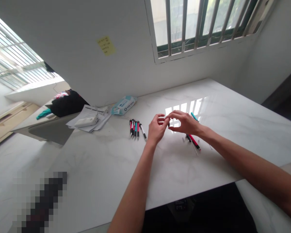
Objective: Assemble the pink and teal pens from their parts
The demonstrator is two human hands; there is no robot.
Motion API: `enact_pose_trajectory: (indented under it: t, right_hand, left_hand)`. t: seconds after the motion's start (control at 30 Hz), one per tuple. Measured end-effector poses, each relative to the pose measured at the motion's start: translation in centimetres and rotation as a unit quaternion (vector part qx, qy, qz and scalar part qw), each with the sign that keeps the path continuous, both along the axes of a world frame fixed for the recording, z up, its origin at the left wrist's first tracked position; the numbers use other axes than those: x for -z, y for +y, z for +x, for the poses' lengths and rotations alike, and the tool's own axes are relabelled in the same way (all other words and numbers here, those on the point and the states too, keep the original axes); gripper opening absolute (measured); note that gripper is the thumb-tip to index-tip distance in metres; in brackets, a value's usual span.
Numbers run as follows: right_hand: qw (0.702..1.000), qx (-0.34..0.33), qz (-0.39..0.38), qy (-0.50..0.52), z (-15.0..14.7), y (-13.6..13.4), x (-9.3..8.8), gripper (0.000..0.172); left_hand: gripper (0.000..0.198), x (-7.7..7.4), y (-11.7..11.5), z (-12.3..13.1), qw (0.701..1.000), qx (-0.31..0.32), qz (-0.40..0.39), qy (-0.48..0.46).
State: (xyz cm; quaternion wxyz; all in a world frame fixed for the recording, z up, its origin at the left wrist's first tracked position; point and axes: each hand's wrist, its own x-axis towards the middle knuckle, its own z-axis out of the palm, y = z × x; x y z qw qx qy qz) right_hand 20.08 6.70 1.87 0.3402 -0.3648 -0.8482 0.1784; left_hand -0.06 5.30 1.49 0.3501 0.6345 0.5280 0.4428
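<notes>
My left hand point(157, 128) and my right hand point(183, 122) meet above the white tabletop, fingertips touching. Between them shows a small black pen part point(169, 124), mostly hidden by the fingers. Both hands are closed in a pinch around it. To the left of my left hand, several click pens point(135, 130) in red, teal and white with black grips lie side by side. One white pen point(143, 132) rests a little apart from the row. Under my right wrist are a red pen barrel point(194, 141), black pieces and a thin white refill point(194, 148). Beyond the wrist is a teal barrel point(194, 116).
A pack of wipes point(124, 105) and papers point(83, 119) with a white device point(87, 121) on them lie by the wall. A grey panel point(53, 129) and dark cloth point(69, 103) are further left. A yellow note point(106, 45) sticks to the wall beside a barred window point(196, 26).
</notes>
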Motion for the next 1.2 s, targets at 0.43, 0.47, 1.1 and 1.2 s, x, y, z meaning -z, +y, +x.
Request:
enact_pose_trajectory:
  t: [0.43,0.47,1.1,1.2]
  right_hand:
    - [0.994,0.086,0.056,0.027,4.8,4.1,1.2,0.016]
    - [0.990,0.132,0.050,0.028,6.1,5.0,1.5,0.018]
    - [0.978,0.191,-0.080,0.040,7.6,6.6,3.8,0.020]
    - [0.972,0.111,-0.141,0.149,5.7,5.5,3.1,0.028]
  left_hand:
    - [0.029,1.3,-0.4,0.0,0.994,-0.048,0.008,-0.098]
    - [0.026,1.3,-0.4,-0.1,0.994,-0.055,0.027,-0.087]
    - [0.004,2.0,-0.6,-0.1,0.989,-0.150,0.001,0.005]
    - [0.007,2.1,-0.5,-0.1,0.993,-0.111,0.049,-0.014]
